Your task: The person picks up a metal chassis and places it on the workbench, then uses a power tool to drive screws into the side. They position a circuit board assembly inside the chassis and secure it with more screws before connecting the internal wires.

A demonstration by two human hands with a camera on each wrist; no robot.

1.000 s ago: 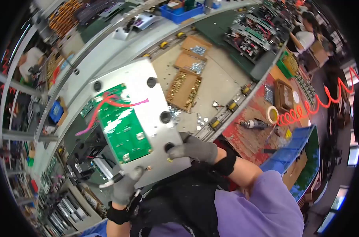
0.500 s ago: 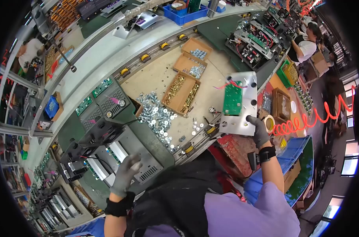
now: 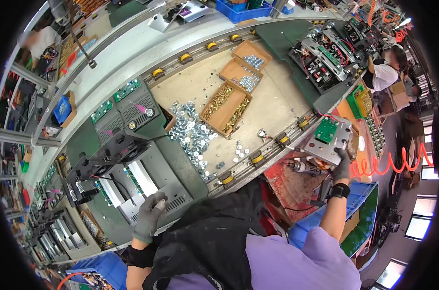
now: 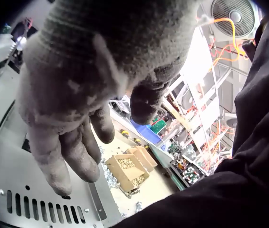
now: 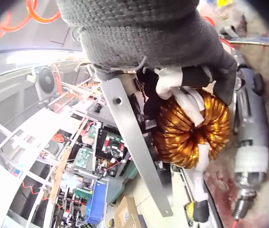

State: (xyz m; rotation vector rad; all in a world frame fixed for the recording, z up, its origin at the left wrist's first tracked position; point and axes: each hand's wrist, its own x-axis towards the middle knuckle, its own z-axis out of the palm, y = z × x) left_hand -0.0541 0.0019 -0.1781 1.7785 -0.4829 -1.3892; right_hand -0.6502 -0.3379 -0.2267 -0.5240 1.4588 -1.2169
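Observation:
My gloved right hand [image 3: 341, 166] grips the near edge of a metal plate [image 3: 321, 148] over the red bench, at the right. On its upper face is a green circuit board [image 3: 326, 129]. In the right wrist view a copper-wound coil [image 5: 170, 135] with white straps shows under the right hand, beside the plate's metal edge [image 5: 134, 137]. A grey power screwdriver [image 5: 252, 118] lies close by. My gloved left hand [image 3: 150, 215] holds nothing, fingers loosely bent, above a slotted grey metal chassis [image 3: 168, 186] fitted with white heat sinks [image 3: 141, 177].
Cardboard boxes of brass screws [image 3: 236, 99] and silver screws [image 3: 251, 79] sit mid-table, with loose screws [image 3: 193, 140] nearby. A roller rail [image 3: 255, 158] runs along the near side. A blue bin [image 3: 304, 237] and a coiled red hose [image 3: 393, 166] are at the right.
My right hand has carried the plate from in front of my body to the right, over the red bench. My left hand has let go of it and stays over the chassis.

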